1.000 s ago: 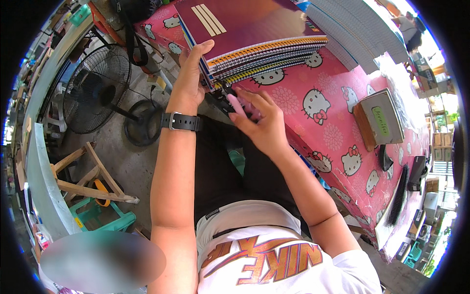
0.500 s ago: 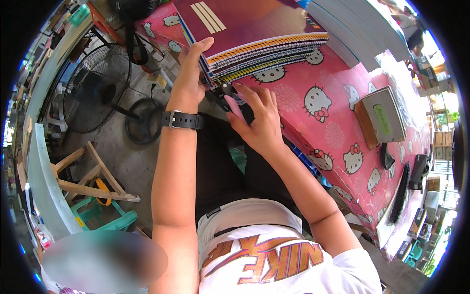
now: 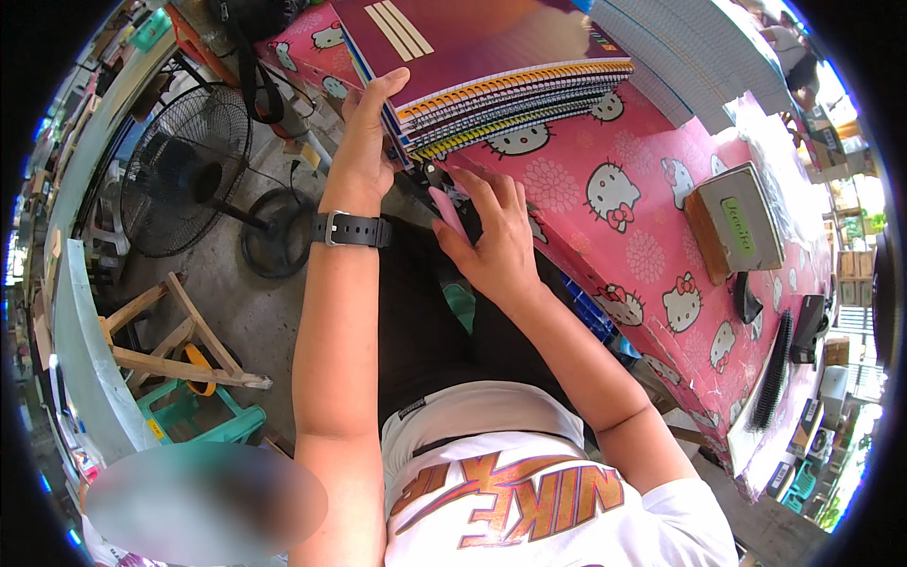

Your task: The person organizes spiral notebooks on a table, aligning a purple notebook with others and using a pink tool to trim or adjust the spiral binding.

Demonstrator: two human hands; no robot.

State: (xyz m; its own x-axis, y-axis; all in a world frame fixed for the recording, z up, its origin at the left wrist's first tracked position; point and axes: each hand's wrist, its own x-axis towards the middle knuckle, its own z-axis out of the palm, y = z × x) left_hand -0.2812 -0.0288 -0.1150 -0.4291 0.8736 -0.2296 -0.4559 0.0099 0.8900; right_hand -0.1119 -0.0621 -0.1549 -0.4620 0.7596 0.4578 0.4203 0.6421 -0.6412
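A stack of spiral notebooks (image 3: 515, 104) lies at the table's near left edge, a maroon cover on top and its coils toward me. My left hand (image 3: 364, 142), with a black watch on the wrist, grips the stack's left corner, thumb on the cover and fingers hidden beneath. Just below that corner, my right hand (image 3: 499, 231) is closed around pink-handled pliers (image 3: 447, 210). Their dark metal head (image 3: 431, 173) points up at the lower end of the coils. Whether the jaws touch a wire is too small to tell.
The table (image 3: 647, 260) wears a pink cartoon-cat cover. Right of the stack are lined paper piles (image 3: 694, 57), a small block with a green label (image 3: 737, 227) and a black brush (image 3: 773, 373). On the left stand a black fan (image 3: 189, 175), a wooden frame (image 3: 194, 326) and a teal stool (image 3: 203, 416).
My right hand has shifted slightly down and left with the pliers. My left hand stays on the notebook stack, which has barely moved.
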